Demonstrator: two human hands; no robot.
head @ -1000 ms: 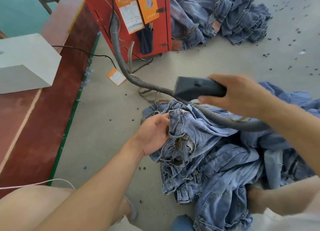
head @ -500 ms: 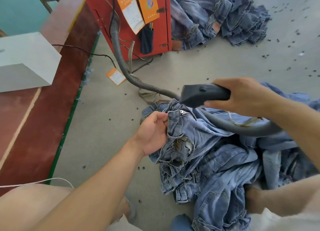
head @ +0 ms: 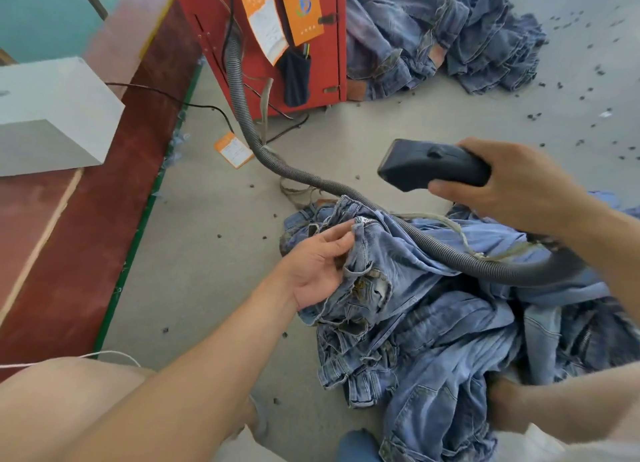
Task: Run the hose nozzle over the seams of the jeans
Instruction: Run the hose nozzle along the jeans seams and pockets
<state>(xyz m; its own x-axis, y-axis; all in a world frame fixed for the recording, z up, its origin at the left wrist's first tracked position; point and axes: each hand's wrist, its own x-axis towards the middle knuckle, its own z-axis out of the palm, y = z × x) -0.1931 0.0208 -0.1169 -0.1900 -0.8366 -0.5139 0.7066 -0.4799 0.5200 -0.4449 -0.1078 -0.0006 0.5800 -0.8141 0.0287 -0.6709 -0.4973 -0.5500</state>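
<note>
Jeans (head: 433,305) of light blue denim lie in a crumpled heap on the grey floor (head: 214,253), waistband, belt loops and an open zipper turned up. The left hand (head: 318,264) rests against the waistband edge, palm up, fingers loosely bent and touching the cloth — I cannot tell whether it really pinches it. The right hand (head: 512,184) grips the dark nozzle (head: 433,167), fingers wrapped round its back end; the nozzle is above the jeans and apart from them. A ribbed grey hose (head: 346,191) crosses over the jeans toward the red machine (head: 263,28).

Half a second ago the nozzle was touching the waistband; now it is lifted clear, and the left hand has opened more.

Behind the jeans, beside the red machine, is a second denim pile (head: 450,35). Left of the jeans runs a red-brown platform (head: 86,236) carrying a white box (head: 52,115). Small dark bits are scattered over the floor.
</note>
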